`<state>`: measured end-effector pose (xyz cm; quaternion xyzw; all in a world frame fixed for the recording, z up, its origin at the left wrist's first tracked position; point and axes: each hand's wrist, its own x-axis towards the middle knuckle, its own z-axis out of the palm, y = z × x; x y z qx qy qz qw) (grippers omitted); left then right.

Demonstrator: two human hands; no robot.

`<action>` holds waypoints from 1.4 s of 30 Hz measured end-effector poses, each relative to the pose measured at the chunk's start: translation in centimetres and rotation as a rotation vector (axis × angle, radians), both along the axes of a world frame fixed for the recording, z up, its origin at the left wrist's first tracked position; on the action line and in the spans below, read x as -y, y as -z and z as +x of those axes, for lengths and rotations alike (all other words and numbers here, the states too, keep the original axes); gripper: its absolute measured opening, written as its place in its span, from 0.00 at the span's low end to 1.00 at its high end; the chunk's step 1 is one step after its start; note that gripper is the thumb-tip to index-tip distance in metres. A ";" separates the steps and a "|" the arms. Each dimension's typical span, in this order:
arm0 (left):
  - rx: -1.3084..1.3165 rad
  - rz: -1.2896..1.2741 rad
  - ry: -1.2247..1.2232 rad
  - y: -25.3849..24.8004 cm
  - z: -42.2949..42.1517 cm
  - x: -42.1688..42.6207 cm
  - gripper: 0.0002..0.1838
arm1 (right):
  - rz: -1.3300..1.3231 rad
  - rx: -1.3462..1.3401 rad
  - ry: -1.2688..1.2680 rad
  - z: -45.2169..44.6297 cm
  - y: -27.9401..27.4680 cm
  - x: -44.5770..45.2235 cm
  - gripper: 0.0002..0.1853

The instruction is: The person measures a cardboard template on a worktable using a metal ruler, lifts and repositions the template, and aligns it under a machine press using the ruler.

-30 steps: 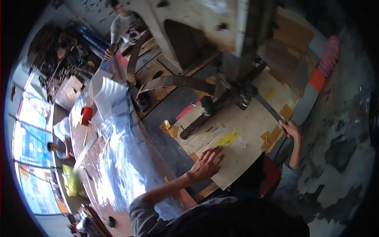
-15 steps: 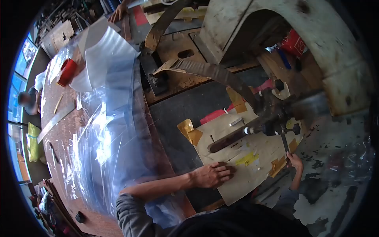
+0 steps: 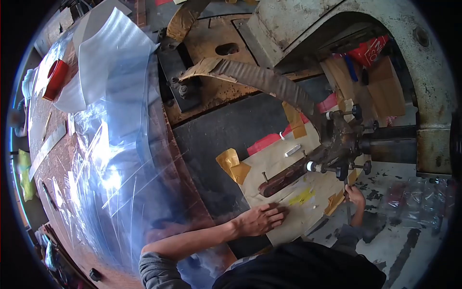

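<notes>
My left hand (image 3: 262, 219) lies palm down, fingers slightly bent, on the edge of a beige sheet (image 3: 293, 224) that has brown tape on its corners. Close by the fingers is a yellow smear (image 3: 302, 196) on that sheet. At the sheet's right side, my right hand (image 3: 355, 195) is closed round a thin dark metal lever (image 3: 348, 212) below the machine's clamp head (image 3: 337, 144). A reddish-brown bar (image 3: 284, 180) with upright nails extends from the head over the sheet. Left of the head, a small whitish block (image 3: 292, 150) rests on the sheet.
A big grey machine arm (image 3: 433, 86) arches at the right. A curved strip (image 3: 255, 79) runs to the clamp head. Clear plastic sheets (image 3: 125, 192) and a red tape roll (image 3: 56, 79) cover the left table. Plastic packets (image 3: 418, 202) lie at far right.
The camera view has shifted, so the machine's head and spindle show more sharply. My left hand stays on the sheet and my right hand stays on the lever, which now shows below it.
</notes>
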<state>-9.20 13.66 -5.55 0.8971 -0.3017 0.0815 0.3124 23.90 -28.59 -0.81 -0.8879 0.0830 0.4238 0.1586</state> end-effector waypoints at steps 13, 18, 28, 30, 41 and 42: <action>-0.055 0.034 0.081 -2.1 0.7 -1.0 0.21 | 0.157 0.138 -0.052 -1.5 0.4 -1.5 0.29; -0.066 0.117 0.047 -4.3 1.0 -0.5 0.20 | 0.298 0.275 -0.045 -2.4 2.1 -1.3 0.26; -0.116 0.263 0.047 -5.4 1.1 0.6 0.21 | 0.143 0.379 -0.097 -3.5 1.8 -2.5 0.30; -0.115 0.292 0.040 -5.0 1.1 0.6 0.21 | 0.128 0.418 -0.076 -4.0 0.9 -3.0 0.31; -0.065 0.313 0.007 -4.8 1.6 1.7 0.21 | 0.100 0.355 -0.132 -4.1 -0.5 -3.3 0.32; -0.079 0.308 -0.005 -5.2 1.8 2.0 0.19 | 0.097 0.338 -0.142 -4.1 -0.8 -3.4 0.32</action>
